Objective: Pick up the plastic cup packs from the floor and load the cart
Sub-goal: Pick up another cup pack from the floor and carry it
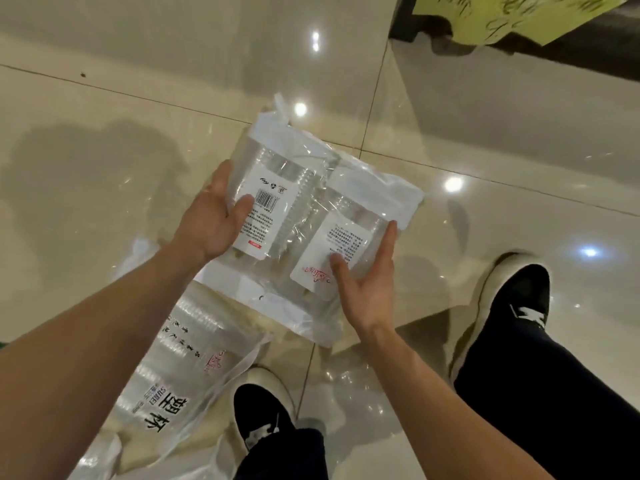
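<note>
**Two cup packs in hand, one on the floor**

A printed cup pack (180, 375) lies on the glossy tiled floor (104, 98), just left of a black shoe (263, 417). A second black shoe (512, 306) stands well to its right. Beyond that pack, the left grip (211, 220) clasps a barcode-labelled pack (273, 188), thumb on its label. The right grip (367, 282) clasps a second labelled pack (349, 237), which is pressed against the first. Farthest from the floor pack, at upper right, lies a yellow sheet (502, 15) bearing handwriting.
</note>
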{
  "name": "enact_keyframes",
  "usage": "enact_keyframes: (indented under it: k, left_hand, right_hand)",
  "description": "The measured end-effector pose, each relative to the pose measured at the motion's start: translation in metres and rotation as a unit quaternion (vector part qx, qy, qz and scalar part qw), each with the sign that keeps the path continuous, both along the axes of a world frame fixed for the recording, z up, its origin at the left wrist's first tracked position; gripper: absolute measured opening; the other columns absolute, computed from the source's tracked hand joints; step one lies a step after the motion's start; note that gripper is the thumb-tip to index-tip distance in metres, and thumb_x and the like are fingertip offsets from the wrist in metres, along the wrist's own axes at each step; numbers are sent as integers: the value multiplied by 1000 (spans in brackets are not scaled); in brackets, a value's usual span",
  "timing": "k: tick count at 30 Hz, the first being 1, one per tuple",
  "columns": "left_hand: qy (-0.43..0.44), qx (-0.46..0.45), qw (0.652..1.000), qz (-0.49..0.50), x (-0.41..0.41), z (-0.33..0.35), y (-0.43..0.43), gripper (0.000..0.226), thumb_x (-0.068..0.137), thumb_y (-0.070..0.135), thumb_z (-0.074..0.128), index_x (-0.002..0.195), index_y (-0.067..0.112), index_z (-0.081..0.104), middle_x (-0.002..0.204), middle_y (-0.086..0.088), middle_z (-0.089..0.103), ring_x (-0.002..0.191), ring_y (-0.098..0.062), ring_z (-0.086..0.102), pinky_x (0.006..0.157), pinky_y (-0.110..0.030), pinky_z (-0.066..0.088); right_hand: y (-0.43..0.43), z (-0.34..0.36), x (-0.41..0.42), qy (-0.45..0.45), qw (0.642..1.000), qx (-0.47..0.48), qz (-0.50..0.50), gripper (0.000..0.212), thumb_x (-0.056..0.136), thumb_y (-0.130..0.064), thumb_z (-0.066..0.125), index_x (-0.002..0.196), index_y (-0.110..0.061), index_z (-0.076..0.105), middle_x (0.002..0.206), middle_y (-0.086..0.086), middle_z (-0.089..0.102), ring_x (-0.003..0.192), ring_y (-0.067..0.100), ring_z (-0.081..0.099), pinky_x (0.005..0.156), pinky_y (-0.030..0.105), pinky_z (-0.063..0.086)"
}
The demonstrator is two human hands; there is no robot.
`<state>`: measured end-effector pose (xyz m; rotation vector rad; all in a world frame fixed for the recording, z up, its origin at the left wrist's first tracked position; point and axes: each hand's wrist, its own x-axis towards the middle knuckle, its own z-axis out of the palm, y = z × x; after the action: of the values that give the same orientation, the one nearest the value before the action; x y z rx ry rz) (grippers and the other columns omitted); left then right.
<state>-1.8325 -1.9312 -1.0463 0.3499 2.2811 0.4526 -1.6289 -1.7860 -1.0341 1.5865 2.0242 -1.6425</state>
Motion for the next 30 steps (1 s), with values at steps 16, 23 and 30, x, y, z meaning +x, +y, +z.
enact_keyframes:
  k: [16, 23, 30]
  left_hand:
    - [158, 102, 957, 223, -10, 342, -19, 66, 96, 47, 45, 151, 39, 9, 139, 1, 51, 121, -26, 51, 100, -39, 42]
    - [231, 157, 924, 262, -17, 592, -51, 68, 91, 63, 42, 149, 47, 9, 135, 1, 54, 117, -24, 55, 98, -46, 46]
    - [326, 195, 906, 185, -1, 812, -72, 68, 91, 65, 38, 149, 45, 9, 132, 1, 55, 115, -26, 53, 86, -43, 46]
  right_hand:
    - [63, 340, -110, 126, 944, 199, 231, 80, 90, -53, 59, 154, -36, 13, 151, 0, 32, 126, -4, 29, 94, 14, 29]
    - [57, 595, -154, 200, 907, 237, 284, 79, 89, -52, 60, 154, -31, 20, 146, -3, 40, 134, 7, 32, 100, 19, 27]
    - [44, 813, -126, 245, 888, 271, 279, 83, 87, -64, 55, 153, -39, 10, 148, -2, 38, 134, 13, 38, 110, 39, 35]
